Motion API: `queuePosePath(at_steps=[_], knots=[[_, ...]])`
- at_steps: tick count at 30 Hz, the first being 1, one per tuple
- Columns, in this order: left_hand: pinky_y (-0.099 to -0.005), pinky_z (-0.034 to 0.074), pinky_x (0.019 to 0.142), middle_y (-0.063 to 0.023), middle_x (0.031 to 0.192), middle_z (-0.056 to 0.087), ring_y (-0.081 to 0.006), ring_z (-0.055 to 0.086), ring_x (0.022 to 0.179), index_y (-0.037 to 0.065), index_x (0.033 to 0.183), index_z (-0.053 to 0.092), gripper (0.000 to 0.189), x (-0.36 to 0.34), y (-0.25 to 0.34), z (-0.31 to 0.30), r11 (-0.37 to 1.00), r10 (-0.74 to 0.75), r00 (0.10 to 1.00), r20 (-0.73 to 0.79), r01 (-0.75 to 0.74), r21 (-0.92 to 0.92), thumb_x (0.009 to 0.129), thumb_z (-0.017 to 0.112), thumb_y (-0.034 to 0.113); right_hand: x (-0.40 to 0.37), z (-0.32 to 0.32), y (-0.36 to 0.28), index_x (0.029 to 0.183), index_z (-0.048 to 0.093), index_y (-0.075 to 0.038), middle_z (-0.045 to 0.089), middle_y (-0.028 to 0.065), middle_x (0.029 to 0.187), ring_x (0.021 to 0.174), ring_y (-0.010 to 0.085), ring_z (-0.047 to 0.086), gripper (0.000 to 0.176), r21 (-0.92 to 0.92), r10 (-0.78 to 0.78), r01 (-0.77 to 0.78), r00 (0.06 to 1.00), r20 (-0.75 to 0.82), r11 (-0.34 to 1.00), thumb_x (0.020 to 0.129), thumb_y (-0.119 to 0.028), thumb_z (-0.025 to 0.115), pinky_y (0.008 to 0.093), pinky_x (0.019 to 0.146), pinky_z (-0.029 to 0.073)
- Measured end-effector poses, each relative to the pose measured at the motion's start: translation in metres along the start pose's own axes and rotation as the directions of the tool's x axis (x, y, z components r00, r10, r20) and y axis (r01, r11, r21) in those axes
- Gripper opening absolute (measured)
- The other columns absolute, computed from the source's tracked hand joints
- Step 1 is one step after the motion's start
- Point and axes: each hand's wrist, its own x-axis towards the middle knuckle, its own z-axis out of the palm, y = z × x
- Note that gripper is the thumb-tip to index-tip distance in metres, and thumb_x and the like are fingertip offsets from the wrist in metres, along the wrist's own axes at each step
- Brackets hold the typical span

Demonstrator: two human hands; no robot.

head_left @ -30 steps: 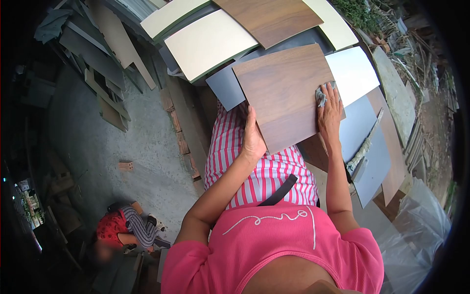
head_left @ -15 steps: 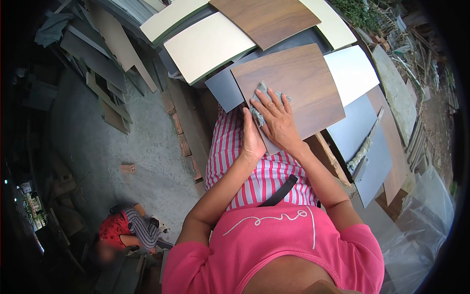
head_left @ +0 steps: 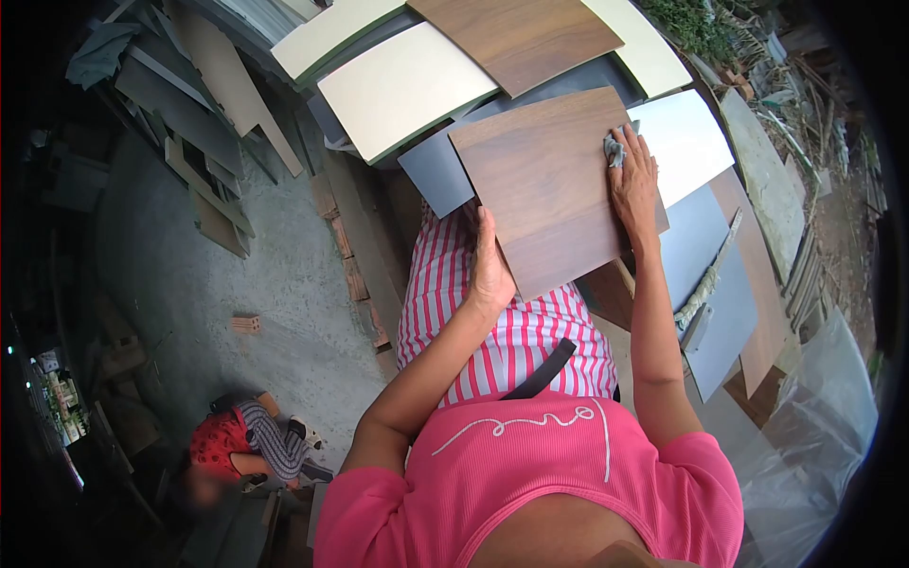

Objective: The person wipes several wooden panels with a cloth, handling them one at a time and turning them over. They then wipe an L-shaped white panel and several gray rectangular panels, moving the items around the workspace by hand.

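Brown wood-grain board (head_left: 549, 185) is lying tilted across the person's lap and the stacked panels, face up. It is looking nearly square, so no long axis is standing out. Its edges are running diagonally, with the near corner pointing down toward the striped skirt (head_left: 454, 293). The surface is showing dark walnut grain, smooth and matte, and the grain lines are running from the left-hand side toward the right-hand side.

Left hand (head_left: 490, 265) is gripping the board's near left edge, with the thumb lying along the rim and the fingers hidden beneath. Right hand (head_left: 636, 185) is lying flat on the board's far right edge, fingers stretched out and pinning a bunched grey cloth (head_left: 617, 144) under the fingertips. The hands are sitting well apart, with the board between them.

A grey panel (head_left: 436, 170) is poking out from under the board just beyond the left hand, and a cream panel (head_left: 402, 85) is lying further out. A white panel (head_left: 686, 137) is sitting just outside the right hand, and a twisted strip (head_left: 705, 279) is lying on grey sheets beside the right forearm. Another person (head_left: 251, 440) is crouching on the floor, far off on the left-hand side.
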Motion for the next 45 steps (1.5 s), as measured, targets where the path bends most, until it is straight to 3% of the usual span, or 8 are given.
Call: queuePosePath(at_steps=[7, 16, 20, 25, 29, 38, 41, 45], knots=[[-0.0391, 0.037, 0.101, -0.0113, 0.134, 0.040, -0.0228, 0.040, 0.124, 0.007, 0.138, 0.030, 0.072, 0.001, -0.001, -0.002, 1.000, -0.004, 1.000, -0.015, 0.004, 0.005, 0.089, 0.046, 0.058, -0.010, 0.008, -0.013, 0.138, 0.039, -0.017, 0.032, 0.0099, 0.146, 0.136, 0.0303, 0.025, 0.050, -0.125, 0.122, -0.126, 0.992, -0.043, 0.984, 0.089, -0.015, 0.044, 0.0489, 0.111, 0.017], [-0.0385, 0.032, 0.105, -0.0100, 0.141, 0.034, -0.0230, 0.036, 0.129, 0.011, 0.142, 0.023, 0.068, -0.001, -0.001, -0.001, 0.999, -0.026, 0.999, -0.043, 0.027, 0.019, 0.093, 0.035, 0.057, -0.034, 0.014, -0.137, 0.132, 0.046, -0.016, 0.036, 0.0061, 0.143, 0.135, 0.0279, 0.028, 0.058, 0.132, -0.365, 0.353, 0.928, 0.078, 0.926, 0.076, -0.014, 0.060, 0.0503, 0.109, 0.020], [-0.0381, 0.029, 0.107, -0.0096, 0.142, 0.032, -0.0230, 0.034, 0.130, 0.012, 0.143, 0.022, 0.066, 0.001, -0.002, -0.001, 0.999, 0.017, 0.999, -0.047, -0.015, 0.034, 0.095, 0.030, 0.056, -0.026, 0.018, -0.147, 0.131, 0.048, -0.019, 0.039, 0.0029, 0.142, 0.134, 0.0246, 0.031, 0.056, 0.191, -0.458, 0.434, 0.883, 0.103, 0.880, 0.077, -0.016, 0.060, 0.0483, 0.109, 0.022], [-0.0402, 0.033, 0.105, -0.0105, 0.140, 0.035, -0.0236, 0.038, 0.128, 0.011, 0.142, 0.023, 0.066, 0.000, 0.000, -0.001, 0.999, -0.033, 0.999, -0.020, 0.033, -0.002, 0.094, 0.030, 0.056, -0.004, 0.017, -0.126, 0.131, 0.048, -0.018, 0.039, 0.0030, 0.142, 0.133, 0.0245, 0.031, 0.054, 0.177, -0.454, 0.434, 0.886, 0.093, 0.883, 0.078, -0.015, 0.059, 0.0468, 0.110, 0.022], [-0.0395, 0.036, 0.102, -0.0101, 0.136, 0.039, -0.0232, 0.040, 0.125, 0.009, 0.139, 0.028, 0.068, 0.002, -0.001, -0.003, 1.000, 0.008, 0.999, -0.038, -0.008, 0.025, 0.092, 0.037, 0.057, 0.020, 0.018, -0.084, 0.132, 0.046, -0.018, 0.038, 0.0035, 0.142, 0.134, 0.0259, 0.030, 0.053, 0.093, -0.340, 0.333, 0.938, 0.062, 0.938, 0.080, -0.014, 0.055, 0.0475, 0.110, 0.020], [-0.0387, 0.037, 0.102, -0.0102, 0.136, 0.039, -0.0228, 0.040, 0.125, 0.008, 0.139, 0.029, 0.070, 0.001, -0.001, 0.000, 1.000, 0.014, 0.999, -0.052, -0.013, 0.028, 0.091, 0.037, 0.059, 0.028, 0.015, -0.016, 0.135, 0.042, -0.016, 0.034, 0.0076, 0.145, 0.136, 0.0298, 0.026, 0.051, -0.046, 0.114, -0.115, 0.993, -0.040, 0.992, 0.085, -0.016, 0.047, 0.0523, 0.110, 0.016], [-0.0391, 0.036, 0.102, -0.0103, 0.137, 0.038, -0.0229, 0.040, 0.125, 0.009, 0.139, 0.027, 0.071, 0.001, -0.001, -0.001, 1.000, -0.002, 0.999, -0.041, 0.003, 0.029, 0.091, 0.037, 0.059, 0.010, 0.023, -0.041, 0.135, 0.042, -0.016, 0.034, 0.0077, 0.145, 0.135, 0.0313, 0.026, 0.051, -0.044, 0.043, -0.045, 0.998, -0.041, 0.998, 0.085, -0.015, 0.049, 0.0524, 0.110, 0.016], [-0.0393, 0.035, 0.103, -0.0098, 0.139, 0.036, -0.0227, 0.038, 0.127, 0.010, 0.141, 0.025, 0.070, 0.000, -0.002, -0.003, 0.999, -0.049, 0.999, 0.001, 0.049, 0.009, 0.092, 0.034, 0.060, -0.016, 0.016, -0.121, 0.132, 0.046, -0.014, 0.037, 0.0075, 0.142, 0.134, 0.0305, 0.029, 0.055, 0.095, -0.255, 0.249, 0.965, 0.060, 0.964, 0.078, -0.013, 0.057, 0.0530, 0.108, 0.018]])
